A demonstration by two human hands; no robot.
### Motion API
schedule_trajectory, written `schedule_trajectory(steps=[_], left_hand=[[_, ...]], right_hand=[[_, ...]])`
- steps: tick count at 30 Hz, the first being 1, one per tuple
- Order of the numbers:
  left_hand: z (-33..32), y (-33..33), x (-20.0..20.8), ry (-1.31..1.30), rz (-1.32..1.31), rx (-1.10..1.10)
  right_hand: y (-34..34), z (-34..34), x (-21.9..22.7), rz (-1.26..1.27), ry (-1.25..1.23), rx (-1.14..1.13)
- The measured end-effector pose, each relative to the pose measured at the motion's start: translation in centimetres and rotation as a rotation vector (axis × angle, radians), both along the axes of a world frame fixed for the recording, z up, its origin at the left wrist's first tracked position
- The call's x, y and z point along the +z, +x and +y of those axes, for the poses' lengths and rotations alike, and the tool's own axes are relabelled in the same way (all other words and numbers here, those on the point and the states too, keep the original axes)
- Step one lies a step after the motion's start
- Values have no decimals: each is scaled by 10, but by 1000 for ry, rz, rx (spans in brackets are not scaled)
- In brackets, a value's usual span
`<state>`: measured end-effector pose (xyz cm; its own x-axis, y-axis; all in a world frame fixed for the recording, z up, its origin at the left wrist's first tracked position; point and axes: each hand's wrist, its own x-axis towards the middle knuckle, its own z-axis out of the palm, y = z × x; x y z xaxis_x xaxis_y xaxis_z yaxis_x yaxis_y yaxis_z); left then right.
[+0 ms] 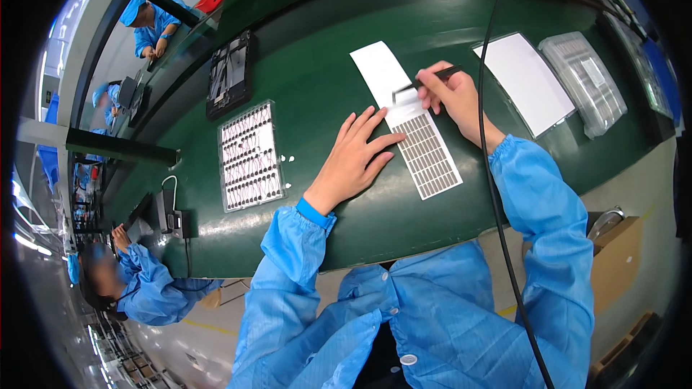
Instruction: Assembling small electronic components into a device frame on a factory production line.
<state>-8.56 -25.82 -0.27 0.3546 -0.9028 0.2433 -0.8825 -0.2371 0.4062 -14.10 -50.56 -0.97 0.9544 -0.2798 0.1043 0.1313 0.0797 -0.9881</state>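
A long white sheet of small grey rectangular stickers lies on the green table in front of me. Its far part is a plain white strip. My left hand rests flat at the sheet's left edge, fingers stretched out, with fingertips touching it. Between the fingers of my right hand is a pair of black tweezers, held over the middle of the sheet. The tips point left, close to the paper's surface. Whether they grip a sticker is too small to tell.
Left of my hands sits a clear tray of small black wired parts, with a black device housing beyond. Rightward are a white paper sheet and clear plastic trays. A black cable hangs across the view. A co-worker sits left.
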Motion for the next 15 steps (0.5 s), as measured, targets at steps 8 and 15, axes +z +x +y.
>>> schedule_trajectory(steps=[8, 15], left_hand=[[-21, 0, -10, -132, 43, 207], [-17, 4, -15, -201, 27, 238]], right_hand=[[-6, -21, -7, -226, -668, 141], [-20, -12, 0, -331, -1069, 63]])
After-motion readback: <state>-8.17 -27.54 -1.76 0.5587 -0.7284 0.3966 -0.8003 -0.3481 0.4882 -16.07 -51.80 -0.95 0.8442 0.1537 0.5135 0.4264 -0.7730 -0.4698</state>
